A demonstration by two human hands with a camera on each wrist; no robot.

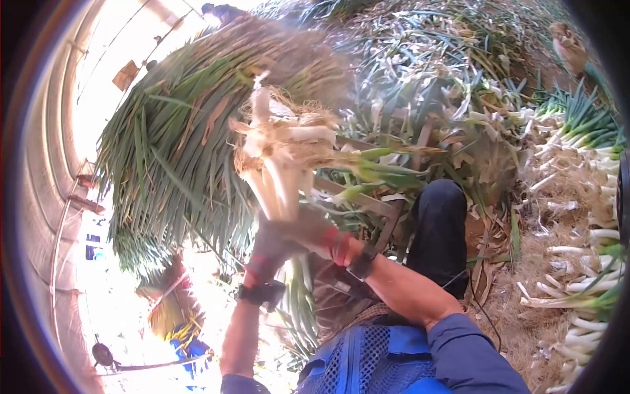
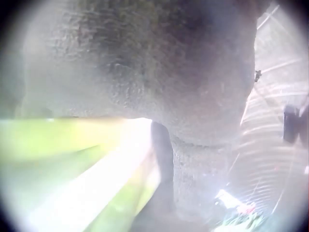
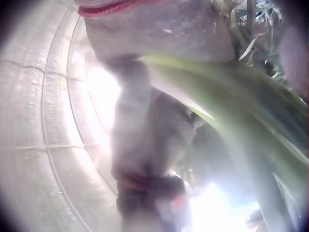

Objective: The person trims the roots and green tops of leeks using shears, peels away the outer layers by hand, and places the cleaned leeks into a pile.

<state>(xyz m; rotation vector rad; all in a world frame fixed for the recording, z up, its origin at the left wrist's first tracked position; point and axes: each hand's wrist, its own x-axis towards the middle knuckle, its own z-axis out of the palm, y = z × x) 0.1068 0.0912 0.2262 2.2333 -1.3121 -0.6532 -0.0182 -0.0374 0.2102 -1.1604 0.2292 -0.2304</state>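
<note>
Both gloved hands grip one bunch of green onions (image 1: 279, 187), root ends up, out in front of the body. My left hand (image 1: 270, 241) wraps its stalks from the left. Against it, my right hand (image 1: 305, 230) closes round the same stalks from the right. Tangled pale roots (image 1: 285, 141) top the bunch, and its green leaves (image 1: 300, 295) hang below the hands. In the left wrist view, pale green stalks (image 2: 82, 181) come out under the grey glove. The right wrist view has long leaves (image 3: 231, 106) trailing from the grip; most fingers are hidden.
A large heap of green onions (image 1: 177, 144) rises at the left, behind the bunch. Loose leaves (image 1: 420, 72) pile up at the back. Along the right lie rows of white-stemmed green onions (image 1: 581, 285) and root scraps (image 1: 505, 315). A metal frame (image 1: 387, 220) stands near the knee (image 1: 441, 223).
</note>
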